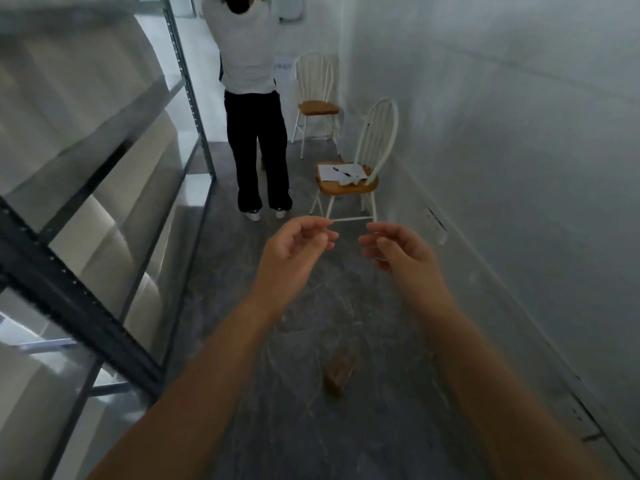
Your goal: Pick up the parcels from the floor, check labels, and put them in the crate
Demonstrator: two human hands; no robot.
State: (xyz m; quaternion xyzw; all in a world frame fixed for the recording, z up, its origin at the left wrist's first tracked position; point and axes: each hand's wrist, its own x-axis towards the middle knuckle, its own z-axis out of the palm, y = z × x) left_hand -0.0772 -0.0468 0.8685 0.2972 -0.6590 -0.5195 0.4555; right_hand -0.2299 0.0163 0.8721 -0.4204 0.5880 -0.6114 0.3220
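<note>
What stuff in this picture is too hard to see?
All in the head view, the only one:
- Brown thing low between the arms: blurred, so it may or may not be a parcel.
- Left hand and right hand: fingers curled, but whether they pinch something thin or clear cannot be told.
- Papers on the near chair: too small to read.
- Other person: head cut by the top edge.
- Crate: not in view.

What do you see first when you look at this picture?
The left hand and right hand come first, raised mid-picture, fingers loosely curled, holding nothing. Behind them a person in a white top and black trousers stands with back turned; by the right wall stand a white far chair and near chair, the near one with papers on its seat. A blurry brown thing lies on the floor between the forearms.
</note>
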